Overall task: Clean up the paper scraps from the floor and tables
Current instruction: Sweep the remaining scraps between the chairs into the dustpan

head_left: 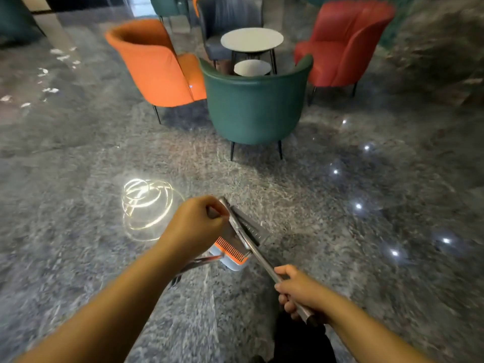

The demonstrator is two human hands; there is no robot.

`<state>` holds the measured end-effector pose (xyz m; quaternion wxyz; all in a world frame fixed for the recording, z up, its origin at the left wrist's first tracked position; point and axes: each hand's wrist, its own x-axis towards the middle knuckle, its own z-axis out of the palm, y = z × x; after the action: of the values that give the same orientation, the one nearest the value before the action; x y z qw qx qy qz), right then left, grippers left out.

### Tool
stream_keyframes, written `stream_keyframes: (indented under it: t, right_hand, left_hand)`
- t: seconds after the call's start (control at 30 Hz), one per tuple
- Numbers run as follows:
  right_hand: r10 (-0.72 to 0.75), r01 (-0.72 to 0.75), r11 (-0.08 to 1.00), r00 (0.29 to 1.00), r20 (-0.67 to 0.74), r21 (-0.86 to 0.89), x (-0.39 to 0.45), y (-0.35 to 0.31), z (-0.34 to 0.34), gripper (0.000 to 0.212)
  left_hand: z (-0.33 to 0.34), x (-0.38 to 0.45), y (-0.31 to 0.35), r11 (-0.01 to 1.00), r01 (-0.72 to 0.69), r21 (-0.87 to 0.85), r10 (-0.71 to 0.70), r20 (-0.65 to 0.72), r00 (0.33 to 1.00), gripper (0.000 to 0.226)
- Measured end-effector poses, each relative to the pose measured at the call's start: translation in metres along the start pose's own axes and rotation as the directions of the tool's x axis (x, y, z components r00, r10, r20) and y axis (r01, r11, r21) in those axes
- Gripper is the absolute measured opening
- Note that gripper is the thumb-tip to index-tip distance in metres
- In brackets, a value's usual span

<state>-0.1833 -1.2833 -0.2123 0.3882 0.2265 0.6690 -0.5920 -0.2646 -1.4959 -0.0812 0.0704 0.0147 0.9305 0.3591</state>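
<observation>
My left hand (pixel 195 222) is closed around the top of a metal handle that leads down to a grey dustpan (pixel 233 254) with an orange comb edge, held just above the floor. My right hand (pixel 296 289) grips a long metal broom handle (pixel 258 254) that crosses the dustpan; the dark broom head (pixel 252 227) lies behind the pan. White paper scraps (pixel 49 90) are scattered on the grey marble floor at the far left. The view is motion-blurred.
Ahead stand an orange armchair (pixel 154 66), a green armchair (pixel 255 106) and a red armchair (pixel 345 43) around two round white tables (pixel 252 39). A bright ring-shaped light reflection (pixel 145 203) lies on the glossy floor left of my hands.
</observation>
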Motion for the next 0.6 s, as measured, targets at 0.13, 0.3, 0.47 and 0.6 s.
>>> stream_keyframes:
  t: [0.13,0.3,0.47,0.6]
  right_hand:
    - [0.035,-0.029,0.994,0.998,0.058,-0.105,0.043,-0.039,0.003,0.035]
    - [0.028,-0.016,0.993,0.994,0.103,-0.115,0.097,-0.101,-0.010,0.037]
    - [0.005,0.019,0.987,0.989,0.147,-0.161,0.150,-0.174,-0.015,0.040]
    - [-0.039,0.075,0.966,0.988,0.147,-0.246,0.174,-0.200,-0.003,0.039]
  left_hand:
    - [-0.009,0.032,-0.023,0.996,0.088,0.028,-0.082,-0.160,0.984,0.015]
    - [-0.016,0.088,-0.025,0.984,0.163,0.067,-0.141,-0.253,0.957,0.026]
    - [-0.037,0.153,-0.024,0.975,0.219,0.047,-0.187,-0.364,0.913,0.026]
    - [-0.054,0.180,-0.029,0.974,0.225,-0.019,-0.210,-0.444,0.871,0.025]
